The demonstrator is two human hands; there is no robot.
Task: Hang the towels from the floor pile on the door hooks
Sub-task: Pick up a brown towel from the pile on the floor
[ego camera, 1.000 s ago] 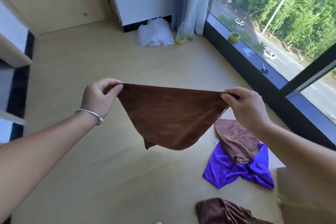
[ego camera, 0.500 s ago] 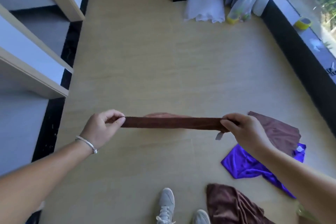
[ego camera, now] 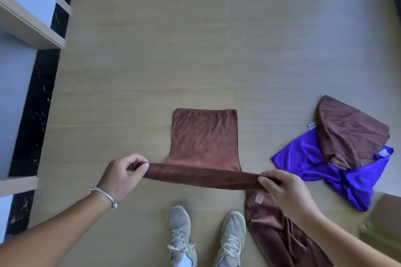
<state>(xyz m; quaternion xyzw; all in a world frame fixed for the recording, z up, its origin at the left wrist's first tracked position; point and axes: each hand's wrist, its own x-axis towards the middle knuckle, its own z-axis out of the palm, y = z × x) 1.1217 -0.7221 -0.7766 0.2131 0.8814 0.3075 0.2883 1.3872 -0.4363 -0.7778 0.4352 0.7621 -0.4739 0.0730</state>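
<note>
A brown towel (ego camera: 204,143) is stretched between my two hands above the wooden floor. My left hand (ego camera: 122,174) pinches its left corner between thumb and fingers. My right hand (ego camera: 282,186) pinches the right corner. The rest of the towel hangs down from that top edge. On the floor to the right lie a purple towel (ego camera: 321,165) and a lighter brown towel (ego camera: 351,134) on top of it. Another dark brown towel (ego camera: 280,236) lies crumpled under my right forearm. No door hooks are in view.
My two grey shoes (ego camera: 206,234) stand just below the held towel. White shelving with a black edge (ego camera: 32,97) runs along the left side. A cardboard-coloured box (ego camera: 384,221) sits at the lower right edge.
The view has tilted further down toward my feet. The towel's hanging part now shows below its stretched top edge; both hands keep their pinch on the corners.
</note>
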